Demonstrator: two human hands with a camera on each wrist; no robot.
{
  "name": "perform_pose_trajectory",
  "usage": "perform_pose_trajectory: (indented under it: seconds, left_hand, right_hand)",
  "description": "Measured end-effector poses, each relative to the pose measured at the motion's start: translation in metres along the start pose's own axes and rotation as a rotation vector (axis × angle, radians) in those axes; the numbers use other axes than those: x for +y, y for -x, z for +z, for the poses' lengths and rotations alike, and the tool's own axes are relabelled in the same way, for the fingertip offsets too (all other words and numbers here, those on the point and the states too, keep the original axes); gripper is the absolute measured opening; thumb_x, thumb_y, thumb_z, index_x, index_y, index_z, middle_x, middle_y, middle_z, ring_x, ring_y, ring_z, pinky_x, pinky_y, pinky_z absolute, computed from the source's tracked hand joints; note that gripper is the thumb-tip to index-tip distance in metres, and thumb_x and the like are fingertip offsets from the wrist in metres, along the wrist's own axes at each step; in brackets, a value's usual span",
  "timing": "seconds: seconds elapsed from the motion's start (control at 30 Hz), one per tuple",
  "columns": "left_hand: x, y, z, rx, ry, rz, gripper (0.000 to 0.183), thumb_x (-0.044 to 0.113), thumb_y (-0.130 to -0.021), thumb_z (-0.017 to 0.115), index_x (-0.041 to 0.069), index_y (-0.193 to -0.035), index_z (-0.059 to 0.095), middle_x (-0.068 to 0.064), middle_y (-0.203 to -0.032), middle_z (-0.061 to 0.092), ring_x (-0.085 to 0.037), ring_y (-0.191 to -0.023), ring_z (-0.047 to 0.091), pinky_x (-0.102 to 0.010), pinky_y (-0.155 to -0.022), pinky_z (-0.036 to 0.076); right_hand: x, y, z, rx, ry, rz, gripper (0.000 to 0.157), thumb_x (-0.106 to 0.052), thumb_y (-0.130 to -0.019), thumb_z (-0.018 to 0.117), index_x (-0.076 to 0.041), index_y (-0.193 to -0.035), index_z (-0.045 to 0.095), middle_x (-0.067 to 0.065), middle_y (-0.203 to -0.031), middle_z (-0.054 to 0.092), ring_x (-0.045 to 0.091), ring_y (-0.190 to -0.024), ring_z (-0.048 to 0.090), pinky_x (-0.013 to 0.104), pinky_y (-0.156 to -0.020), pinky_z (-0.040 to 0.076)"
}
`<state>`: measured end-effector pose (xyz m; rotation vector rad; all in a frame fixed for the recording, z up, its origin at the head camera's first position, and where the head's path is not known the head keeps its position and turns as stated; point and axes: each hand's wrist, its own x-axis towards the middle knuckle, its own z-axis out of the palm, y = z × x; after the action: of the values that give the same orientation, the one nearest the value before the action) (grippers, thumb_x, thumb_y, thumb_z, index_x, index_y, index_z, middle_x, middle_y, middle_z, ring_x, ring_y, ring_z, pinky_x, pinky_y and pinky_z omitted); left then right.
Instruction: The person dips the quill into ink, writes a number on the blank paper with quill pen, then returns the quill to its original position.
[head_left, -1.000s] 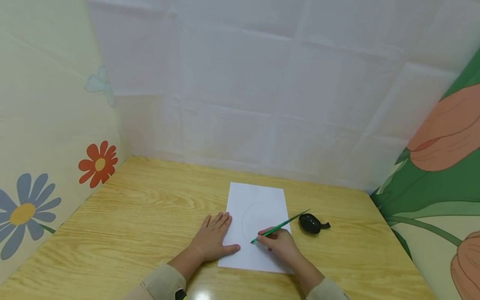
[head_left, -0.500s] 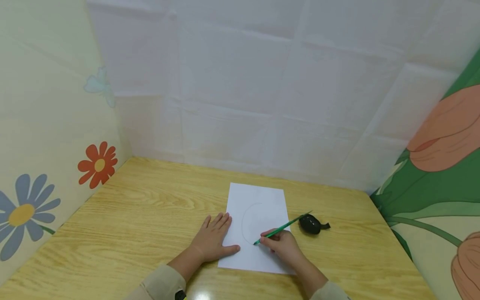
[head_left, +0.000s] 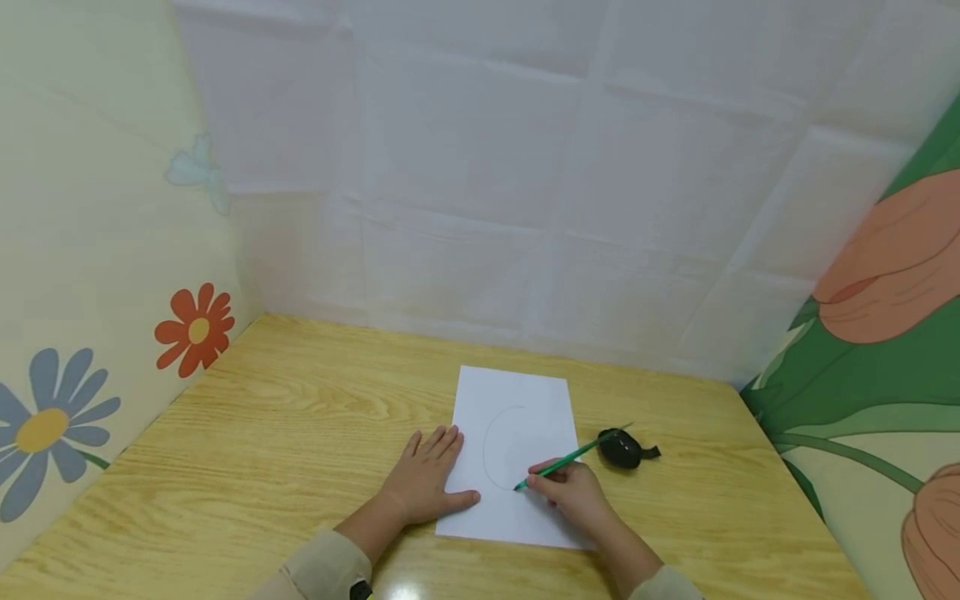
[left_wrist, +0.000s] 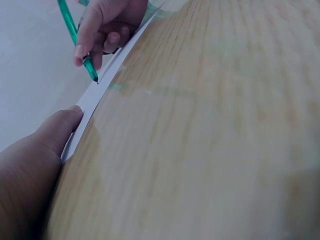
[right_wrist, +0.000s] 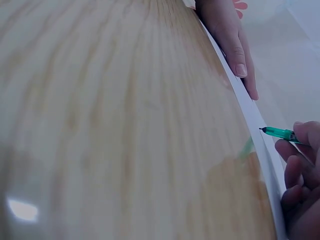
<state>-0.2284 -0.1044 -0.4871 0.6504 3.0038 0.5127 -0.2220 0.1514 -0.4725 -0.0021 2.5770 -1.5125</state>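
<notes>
A white sheet of paper [head_left: 513,387] lies on the wooden table, bearing a thin curved line like a half circle that bulges left. My left hand [head_left: 423,483] rests with spread fingers on the sheet's left edge, the thumb over its lower part. In my right hand [head_left: 573,492] a green pencil [head_left: 573,454] is pinched between thumb and fingers, slanting up to the right. Its dark tip is at the lower end of the curve. The left wrist view shows the green pencil [left_wrist: 70,22] above the paper's edge, and the right wrist view shows its pointed tip close over the sheet.
A glossy black oval object with a short tab [head_left: 621,448] lies right of the paper, behind the pencil's upper end. White cloth [head_left: 465,167] hangs along the table's back edge. Flower-printed panels [head_left: 112,250] stand at the left and right sides.
My right hand and the pencil have shifted slightly right and down, and the curve's lower end has grown longer to the right. The left hand and paper stay in place.
</notes>
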Motion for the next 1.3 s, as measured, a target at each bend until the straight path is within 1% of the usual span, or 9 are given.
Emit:
perform_pose_trajectory:
  seconds: [0.3,0.53,0.97,1.3]
  left_hand:
    - [0.000,0.001,0.001,0.001,-0.003,0.003,0.097,0.070,-0.086,0.053,0.004,-0.153,0.030,-0.011,-0.162,0.027,-0.030,-0.151,0.021,-0.055,-0.123,0.010]
    - [-0.002,0.000,0.001,-0.007,0.004,0.002,0.097,0.071,-0.087,0.052,0.004,-0.154,0.029,-0.011,-0.163,0.025,-0.030,-0.152,0.019,-0.055,-0.123,0.008]
    - [-0.002,-0.001,0.001,-0.008,0.008,0.002,0.097,0.070,-0.087,0.052,0.004,-0.154,0.029,-0.010,-0.163,0.025,-0.029,-0.152,0.018,-0.055,-0.123,0.007]
    - [0.000,0.002,-0.002,-0.011,0.018,0.008,0.097,0.069,-0.087,0.053,0.003,-0.153,0.030,-0.011,-0.162,0.026,-0.030,-0.152,0.019,-0.056,-0.123,0.007]
  right_hand:
    - [0.001,0.001,-0.003,0.028,-0.011,0.015,0.028,-0.025,-0.083,0.077,-0.004,-0.102,0.075,-0.003,-0.072,0.067,0.011,-0.060,0.051,0.022,-0.053,0.041]
    - [0.003,0.000,-0.006,0.038,-0.020,0.037,0.028,-0.024,-0.084,0.076,-0.003,-0.103,0.075,-0.004,-0.067,0.063,0.011,-0.059,0.050,0.021,-0.052,0.040]
    - [0.003,-0.001,-0.009,0.055,0.003,0.031,0.029,-0.025,-0.084,0.076,-0.004,-0.103,0.074,-0.003,-0.063,0.060,0.012,-0.057,0.048,0.021,-0.050,0.038]
    - [0.004,-0.002,-0.013,0.076,-0.003,0.037,0.027,-0.024,-0.084,0.076,-0.004,-0.103,0.074,-0.001,-0.067,0.063,0.013,-0.059,0.049,0.021,-0.051,0.038]
